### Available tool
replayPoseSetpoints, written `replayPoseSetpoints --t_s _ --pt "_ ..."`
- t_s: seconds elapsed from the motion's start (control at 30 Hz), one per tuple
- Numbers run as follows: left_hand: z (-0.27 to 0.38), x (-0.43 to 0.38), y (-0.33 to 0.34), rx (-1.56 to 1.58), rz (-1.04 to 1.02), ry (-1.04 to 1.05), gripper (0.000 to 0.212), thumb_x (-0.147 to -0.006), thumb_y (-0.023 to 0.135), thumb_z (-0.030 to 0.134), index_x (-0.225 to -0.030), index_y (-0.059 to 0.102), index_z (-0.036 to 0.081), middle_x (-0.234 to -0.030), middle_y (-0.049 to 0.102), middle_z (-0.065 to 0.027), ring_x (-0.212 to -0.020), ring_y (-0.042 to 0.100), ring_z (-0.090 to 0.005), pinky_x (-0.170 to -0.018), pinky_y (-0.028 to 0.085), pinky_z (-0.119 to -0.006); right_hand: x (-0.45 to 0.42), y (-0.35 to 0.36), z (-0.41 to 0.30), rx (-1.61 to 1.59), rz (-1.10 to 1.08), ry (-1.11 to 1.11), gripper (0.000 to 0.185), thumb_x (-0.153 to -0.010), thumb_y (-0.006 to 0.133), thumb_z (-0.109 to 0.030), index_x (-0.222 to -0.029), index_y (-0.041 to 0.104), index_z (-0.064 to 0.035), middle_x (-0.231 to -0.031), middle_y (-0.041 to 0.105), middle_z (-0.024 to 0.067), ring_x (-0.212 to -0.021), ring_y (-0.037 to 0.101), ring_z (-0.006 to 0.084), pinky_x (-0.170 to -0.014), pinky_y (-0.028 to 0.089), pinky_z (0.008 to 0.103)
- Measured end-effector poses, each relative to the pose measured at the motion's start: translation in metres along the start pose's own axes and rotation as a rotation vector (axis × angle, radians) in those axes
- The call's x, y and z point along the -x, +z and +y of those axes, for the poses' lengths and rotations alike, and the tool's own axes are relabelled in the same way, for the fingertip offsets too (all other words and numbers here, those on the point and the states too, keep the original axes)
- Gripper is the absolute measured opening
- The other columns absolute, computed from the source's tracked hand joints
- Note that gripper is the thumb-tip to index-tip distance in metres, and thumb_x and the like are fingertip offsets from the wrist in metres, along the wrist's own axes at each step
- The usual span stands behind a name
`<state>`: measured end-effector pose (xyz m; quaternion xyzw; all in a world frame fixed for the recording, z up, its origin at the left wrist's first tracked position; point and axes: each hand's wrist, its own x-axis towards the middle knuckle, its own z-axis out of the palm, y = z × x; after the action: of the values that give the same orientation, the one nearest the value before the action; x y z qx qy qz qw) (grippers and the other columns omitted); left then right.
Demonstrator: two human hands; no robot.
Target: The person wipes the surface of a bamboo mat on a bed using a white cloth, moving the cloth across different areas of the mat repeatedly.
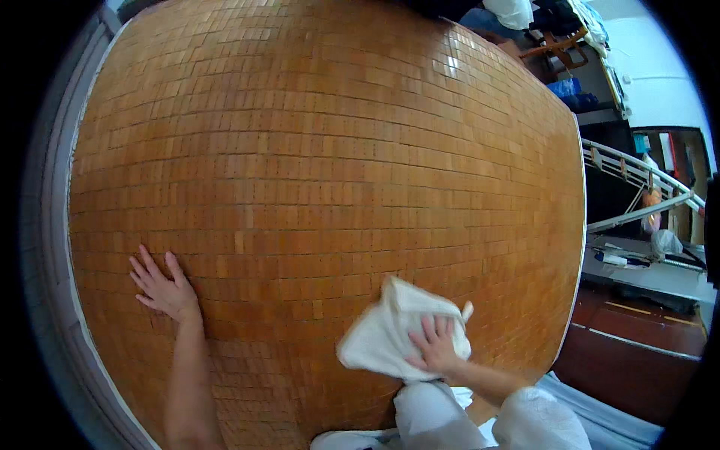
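A mat of small brown tiles (pixel 315 185), joined in rows, spreads before me. My left hand (pixel 167 289) rests on it near the left edge, fingers spread, with nothing in it. Lower right of centre, a folded white cloth (pixel 382 337) lies on the mat. My right hand (pixel 436 346) presses flat on the cloth, palm down, with its fingers somewhat apart; no grip on the fabric shows.
A pale raised edge (pixel 62 225) runs along the left. On the right are a metal ladder (pixel 641 169), a wooden chair (pixel 557 48), a clear plastic bag (pixel 666 243) and a dark red surface (pixel 630 343). Grey-blue fabric (pixel 599 413) lies at lower right.
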<state>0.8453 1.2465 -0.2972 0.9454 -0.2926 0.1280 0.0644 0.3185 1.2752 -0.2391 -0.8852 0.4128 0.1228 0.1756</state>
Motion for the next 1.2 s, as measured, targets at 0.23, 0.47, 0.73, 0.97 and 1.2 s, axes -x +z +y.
replayPoseSetpoints --t_s 0.23,0.47,0.73,0.97,1.2 --pt "0.113 0.039 -0.049 0.617 -0.169 0.223 0.059 -0.088 0.047 0.047 -0.14 0.03 0.023 -0.147 0.017 -0.0164 -0.134 0.017 -0.0367 -0.104 0.01 -0.058 -0.007 -0.001 -0.004 0.007 -0.172 0.242 0.07 -0.061 0.066 -0.057 -0.117 0.052 -0.0176 -0.118 0.041 0.0157 -0.111 0.035 0.0443 -0.092 0.014 0.0707" --pt "0.188 0.036 -0.008 0.159 -0.122 0.081 0.061 -0.088 0.039 0.055 -0.14 0.027 0.027 -0.149 0.016 -0.0064 -0.136 0.013 -0.0319 -0.101 0.002 -0.065 -0.324 -0.111 0.023 0.069 0.505 0.188 0.067 -0.071 0.059 -0.044 -0.128 0.043 -0.0123 -0.12 0.042 0.0168 -0.113 0.037 0.039 -0.094 0.02 0.0666" --pt "0.185 0.035 -0.006 0.137 -0.104 0.105 0.06 -0.088 0.04 0.054 -0.14 0.029 0.026 -0.148 0.018 -0.007 -0.136 0.013 -0.0336 -0.101 0.004 -0.065 -0.521 -0.188 0.095 -0.055 0.612 0.284 0.066 -0.089 0.032 -0.052 -0.138 0.03 -0.0088 -0.14 0.03 0.0188 -0.128 0.025 0.0411 -0.104 0.011 0.0591" --pt "0.184 0.035 0.004 0.098 -0.109 0.109 0.061 -0.088 0.04 0.056 -0.139 0.031 0.024 -0.147 0.019 -0.0084 -0.135 0.015 -0.0345 -0.1 0.008 -0.066 -0.392 -0.127 0.099 0.09 0.683 0.113 0.06 -0.079 0.052 -0.05 -0.132 0.043 -0.0241 -0.138 0.033 0.0159 -0.125 0.027 0.0412 -0.096 0.017 0.0662" --pt "0.179 0.025 -0.004 0.092 -0.111 0.074 0.062 -0.088 0.033 0.06 -0.14 0.026 0.028 -0.149 0.015 -0.0077 -0.136 0.011 -0.0322 -0.1 0.006 -0.066 0.065 0.011 0.036 -0.183 0.007 0.612 0.075 -0.074 0.062 -0.048 -0.135 0.037 -0.0134 -0.147 0.014 0.0202 -0.133 0.01 0.0465 -0.102 0.006 0.0645"
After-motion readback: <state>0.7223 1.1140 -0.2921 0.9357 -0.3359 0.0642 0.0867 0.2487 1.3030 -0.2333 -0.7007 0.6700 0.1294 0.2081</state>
